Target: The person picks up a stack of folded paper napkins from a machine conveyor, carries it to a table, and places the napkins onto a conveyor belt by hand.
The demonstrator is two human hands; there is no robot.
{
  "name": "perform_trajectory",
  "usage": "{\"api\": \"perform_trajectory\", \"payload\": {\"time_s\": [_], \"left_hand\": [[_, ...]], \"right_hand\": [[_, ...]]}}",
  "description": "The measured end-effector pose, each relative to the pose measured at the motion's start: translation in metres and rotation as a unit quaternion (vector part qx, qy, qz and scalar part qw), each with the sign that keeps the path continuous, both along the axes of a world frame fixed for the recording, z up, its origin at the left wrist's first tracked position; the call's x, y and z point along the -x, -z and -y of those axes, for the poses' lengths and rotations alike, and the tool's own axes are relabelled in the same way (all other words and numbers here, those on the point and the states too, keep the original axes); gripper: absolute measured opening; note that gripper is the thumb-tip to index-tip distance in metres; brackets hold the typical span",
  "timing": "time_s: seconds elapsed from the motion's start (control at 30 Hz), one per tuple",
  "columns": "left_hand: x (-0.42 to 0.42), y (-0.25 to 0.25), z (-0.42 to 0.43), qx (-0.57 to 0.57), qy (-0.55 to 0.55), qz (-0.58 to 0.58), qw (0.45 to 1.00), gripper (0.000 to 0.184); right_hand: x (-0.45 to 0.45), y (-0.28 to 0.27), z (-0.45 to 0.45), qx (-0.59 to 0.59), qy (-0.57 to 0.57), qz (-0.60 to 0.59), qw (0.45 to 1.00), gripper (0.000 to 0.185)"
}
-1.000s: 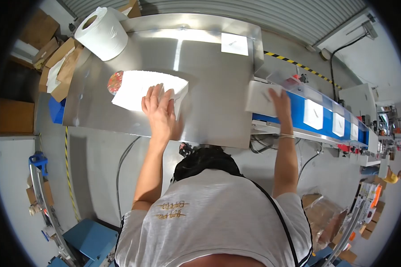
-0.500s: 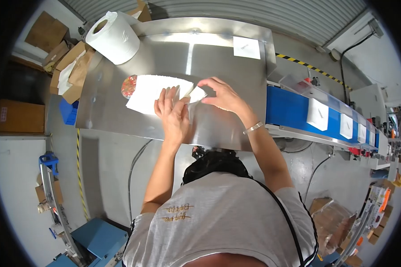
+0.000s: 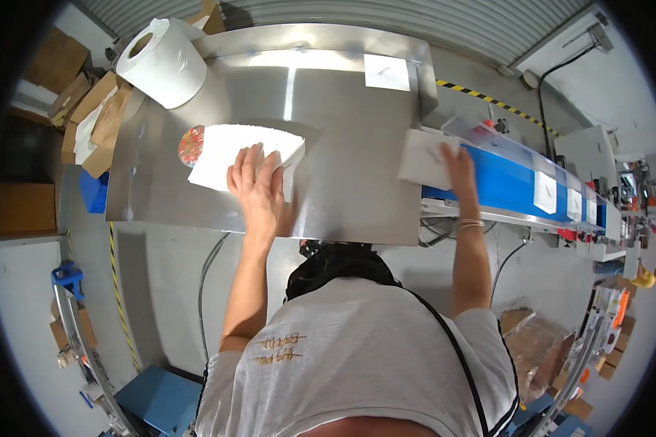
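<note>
My left hand (image 3: 257,182) lies on a stack of white flat packets (image 3: 222,149) on the metal table, its fingers spread over the right part of the stack. A round red patterned piece (image 3: 192,147) shows at the stack's left edge, partly covered by it. My right hand (image 3: 459,169) grips the right edge of a single white flat packet (image 3: 424,160), blurred by motion. That packet spans the table's right edge and the near end of the blue conveyor belt (image 3: 499,178).
More white packets (image 3: 544,193) lie spaced along the belt under a clear guard (image 3: 499,138). A large white roll (image 3: 164,65) stands at the table's back left, and a printed white sheet (image 3: 387,72) lies at the back right. Cardboard boxes (image 3: 98,127) sit left of the table (image 3: 342,95).
My right hand has moved right from beside the stack to the belt's near end, now carrying a white packet. My left hand stays on the stack. The whole view has shifted slightly.
</note>
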State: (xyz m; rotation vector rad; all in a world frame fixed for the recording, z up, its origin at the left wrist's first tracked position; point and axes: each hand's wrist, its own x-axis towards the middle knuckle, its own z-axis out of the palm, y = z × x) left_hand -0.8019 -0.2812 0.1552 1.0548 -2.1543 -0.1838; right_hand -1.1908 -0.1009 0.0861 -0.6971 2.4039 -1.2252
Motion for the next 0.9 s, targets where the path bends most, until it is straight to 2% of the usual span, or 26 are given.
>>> {"api": "perform_trajectory", "payload": {"time_s": [0.07, 0.1, 0.17, 0.23, 0.3, 0.33, 0.37, 0.4, 0.47, 0.57, 0.6, 0.67, 0.7, 0.77, 0.8, 0.83, 0.9], "left_hand": [[0.002, -0.001, -0.001, 0.0, 0.0, -0.006, 1.0, 0.029], [0.003, -0.002, -0.001, 0.003, -0.002, -0.006, 1.0, 0.029], [0.003, -0.002, -0.001, 0.01, -0.002, -0.003, 1.0, 0.029], [0.002, -0.001, 0.0, 0.003, 0.003, -0.009, 1.0, 0.028], [0.0, -0.002, -0.001, -0.003, 0.013, 0.002, 1.0, 0.027], [0.0, -0.003, -0.001, -0.007, 0.017, 0.009, 1.0, 0.026], [-0.001, -0.004, -0.001, -0.01, 0.021, 0.015, 1.0, 0.025], [-0.002, -0.006, -0.002, -0.013, 0.024, 0.022, 0.999, 0.025], [-0.005, -0.011, -0.002, -0.005, 0.036, 0.031, 0.999, 0.027], [-0.005, -0.024, -0.004, -0.016, 0.013, 0.021, 1.0, 0.031], [-0.004, -0.026, -0.003, -0.023, -0.002, 0.013, 1.0, 0.033], [-0.011, -0.017, 0.005, -0.019, 0.013, 0.029, 0.999, 0.035], [-0.016, -0.012, 0.009, -0.017, 0.018, 0.037, 0.999, 0.036], [-0.016, -0.006, 0.014, -0.004, 0.023, 0.014, 1.0, 0.033], [-0.016, -0.006, 0.014, -0.003, 0.021, 0.01, 1.0, 0.032], [-0.017, -0.005, 0.014, -0.002, 0.017, 0.006, 1.0, 0.031], [-0.017, -0.002, 0.015, 0.0, 0.011, -0.002, 1.0, 0.03]], "right_hand": [[0.027, -0.009, -0.023, -0.089, 0.064, -0.117, 0.987, 0.045], [0.026, -0.01, -0.024, -0.136, 0.097, -0.234, 0.958, 0.046], [0.021, -0.01, -0.023, -0.221, 0.161, -0.452, 0.849, 0.05], [0.008, -0.018, 0.001, -0.057, -0.004, -0.374, 0.926, 0.055], [-0.053, -0.039, 0.047, 0.051, -0.198, -0.228, 0.952, 0.053], [-0.088, -0.053, 0.07, 0.102, -0.297, -0.15, 0.937, 0.053], [-0.109, -0.051, 0.092, 0.116, -0.396, -0.123, 0.902, 0.056], [-0.139, -0.07, 0.106, 0.069, -0.437, -0.07, 0.894, 0.053], [-0.179, -0.068, 0.135, 0.094, -0.462, 0.057, 0.88, 0.05], [-0.185, -0.019, 0.161, 0.126, -0.489, -0.189, 0.842, 0.048], [-0.179, -0.018, 0.158, 0.17, -0.499, -0.132, 0.84, 0.041], [-0.165, -0.03, 0.131, 0.141, -0.392, 0.148, 0.897, 0.038], [-0.154, -0.033, 0.115, 0.121, -0.326, 0.285, 0.893, 0.037], [-0.103, 0.0, 0.089, 0.044, -0.237, 0.177, 0.954, 0.041], [-0.107, -0.045, 0.066, 0.088, -0.138, 0.232, 0.959, 0.052], [-0.059, 0.022, 0.039, 0.208, -0.178, 0.231, 0.934, 0.053], [-0.008, 0.023, 0.009, 0.016, -0.083, 0.03, 0.996, 0.05]]}}
